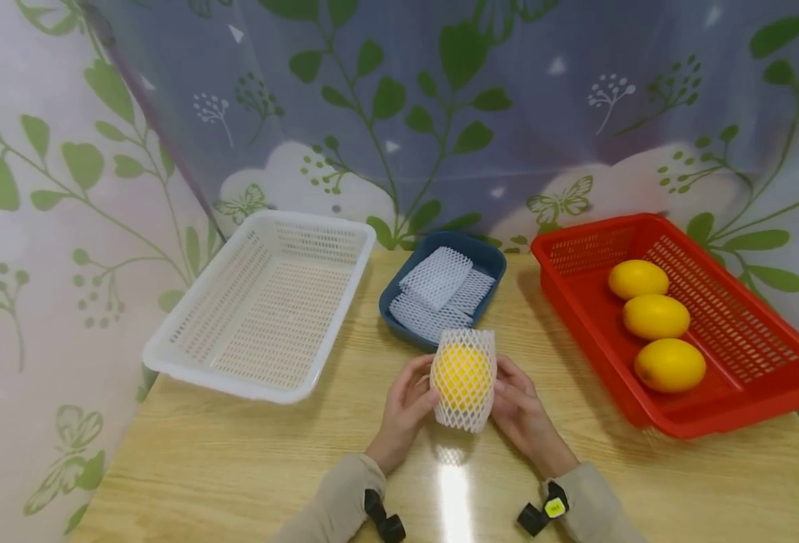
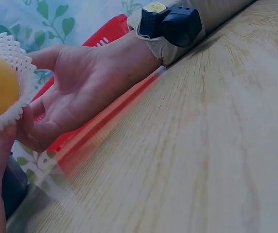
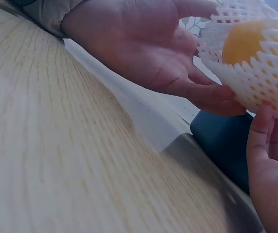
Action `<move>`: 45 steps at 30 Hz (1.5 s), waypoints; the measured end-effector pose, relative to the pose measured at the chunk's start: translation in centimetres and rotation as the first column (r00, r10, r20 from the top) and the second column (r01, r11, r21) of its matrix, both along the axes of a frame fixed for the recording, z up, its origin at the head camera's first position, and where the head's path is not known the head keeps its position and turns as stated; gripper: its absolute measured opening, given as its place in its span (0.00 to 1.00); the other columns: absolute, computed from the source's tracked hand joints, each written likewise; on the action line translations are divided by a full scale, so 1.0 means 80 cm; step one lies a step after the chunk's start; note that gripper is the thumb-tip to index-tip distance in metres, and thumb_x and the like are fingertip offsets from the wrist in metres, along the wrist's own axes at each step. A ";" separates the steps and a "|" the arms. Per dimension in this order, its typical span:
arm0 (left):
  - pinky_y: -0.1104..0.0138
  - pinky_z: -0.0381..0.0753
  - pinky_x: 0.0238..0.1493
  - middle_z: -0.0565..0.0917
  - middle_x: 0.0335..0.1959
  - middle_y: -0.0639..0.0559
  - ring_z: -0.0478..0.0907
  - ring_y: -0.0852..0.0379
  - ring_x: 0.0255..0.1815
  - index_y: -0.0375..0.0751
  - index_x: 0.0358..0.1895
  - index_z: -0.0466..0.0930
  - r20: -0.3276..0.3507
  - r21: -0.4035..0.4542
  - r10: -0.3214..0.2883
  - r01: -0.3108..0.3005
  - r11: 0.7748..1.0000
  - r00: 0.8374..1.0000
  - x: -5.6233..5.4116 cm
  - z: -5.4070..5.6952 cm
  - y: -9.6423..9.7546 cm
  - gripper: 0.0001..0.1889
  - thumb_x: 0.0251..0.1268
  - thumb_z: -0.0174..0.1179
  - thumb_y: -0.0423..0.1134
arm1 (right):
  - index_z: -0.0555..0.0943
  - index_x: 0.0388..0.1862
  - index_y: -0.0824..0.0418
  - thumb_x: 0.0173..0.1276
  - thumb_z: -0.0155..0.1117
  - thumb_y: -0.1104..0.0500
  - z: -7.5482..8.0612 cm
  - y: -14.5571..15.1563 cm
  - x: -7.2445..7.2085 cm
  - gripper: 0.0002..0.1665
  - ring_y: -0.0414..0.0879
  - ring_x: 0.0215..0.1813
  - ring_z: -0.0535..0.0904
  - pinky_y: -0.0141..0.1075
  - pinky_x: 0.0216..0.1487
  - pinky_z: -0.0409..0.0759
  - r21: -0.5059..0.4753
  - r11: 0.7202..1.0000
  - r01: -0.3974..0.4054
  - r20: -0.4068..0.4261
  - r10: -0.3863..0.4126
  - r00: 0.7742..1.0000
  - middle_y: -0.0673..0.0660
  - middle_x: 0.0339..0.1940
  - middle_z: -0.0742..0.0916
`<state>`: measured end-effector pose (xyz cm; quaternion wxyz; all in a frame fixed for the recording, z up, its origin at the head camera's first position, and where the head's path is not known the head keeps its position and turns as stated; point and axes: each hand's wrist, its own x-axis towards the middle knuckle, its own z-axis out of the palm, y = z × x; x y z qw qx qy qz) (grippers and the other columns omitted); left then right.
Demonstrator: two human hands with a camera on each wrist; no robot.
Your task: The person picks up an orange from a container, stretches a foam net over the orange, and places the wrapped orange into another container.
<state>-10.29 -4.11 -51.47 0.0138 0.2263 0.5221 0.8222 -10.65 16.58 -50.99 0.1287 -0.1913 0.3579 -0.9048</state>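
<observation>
A yellow lemon [image 1: 463, 373] sits inside a white foam net sleeve [image 1: 467, 419], held upright over the near middle of the table. My left hand [image 1: 399, 411] pinches the sleeve from the left side, thumb toward me. On the opposite side, my right hand [image 1: 530, 418] grips it between thumb and fingers. The net's open upper end stands above the fruit in the head view. Both wrist views show fingertips of each hand at the sleeve [image 3: 255, 73]. Just behind it, several flat foam nets [image 1: 436, 277] lie in a small blue basket [image 1: 389, 302].
To the right stands a red basket [image 1: 586, 351] with 3 lemons [image 1: 656, 317] in a row. A white slotted basket [image 1: 237, 381] is at the left. All stand on a wooden table [image 1: 237, 460] against a leaf-patterned cloth [image 1: 399, 113].
</observation>
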 end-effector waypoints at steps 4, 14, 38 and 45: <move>0.60 0.75 0.62 0.71 0.65 0.38 0.72 0.51 0.64 0.25 0.68 0.63 0.013 -0.050 0.007 -0.006 0.999 1.000 0.001 -0.003 -0.002 0.29 0.70 0.55 0.38 | 0.71 0.64 0.63 0.73 0.34 0.74 -0.001 -0.002 0.001 0.27 0.45 0.54 0.76 0.35 0.55 0.78 0.013 0.999 0.038 0.003 -0.038 0.999 0.56 0.56 0.77; 0.62 0.71 0.65 0.73 0.63 0.40 0.72 0.54 0.64 0.25 0.67 0.61 0.067 -0.080 0.008 -0.002 0.997 0.998 0.004 -0.002 -0.001 0.36 0.62 0.69 0.39 | 0.70 0.66 0.59 0.73 0.41 0.71 -0.004 -0.004 0.004 0.25 0.45 0.59 0.74 0.36 0.60 0.75 0.166 0.985 0.057 -0.042 -0.050 0.998 0.54 0.61 0.77; 0.63 0.60 0.72 0.49 0.79 0.37 0.53 0.47 0.77 0.35 0.79 0.41 0.061 -0.127 -0.132 0.139 0.982 0.989 0.004 0.004 0.004 0.45 0.69 0.61 0.38 | 0.72 0.56 0.62 0.65 0.54 0.77 -0.004 -0.008 0.000 0.22 0.45 0.52 0.76 0.31 0.51 0.78 0.237 0.938 0.254 -0.154 -0.222 0.963 0.54 0.54 0.78; 0.63 0.74 0.62 0.66 0.67 0.40 0.71 0.53 0.61 0.40 0.76 0.49 0.185 -0.190 -0.031 0.067 0.980 0.982 0.012 0.011 0.006 0.43 0.64 0.65 0.43 | 0.70 0.57 0.66 0.66 0.54 0.77 0.005 -0.019 0.005 0.22 0.45 0.54 0.76 0.32 0.53 0.77 0.230 0.946 0.230 -0.221 -0.179 0.959 0.54 0.55 0.77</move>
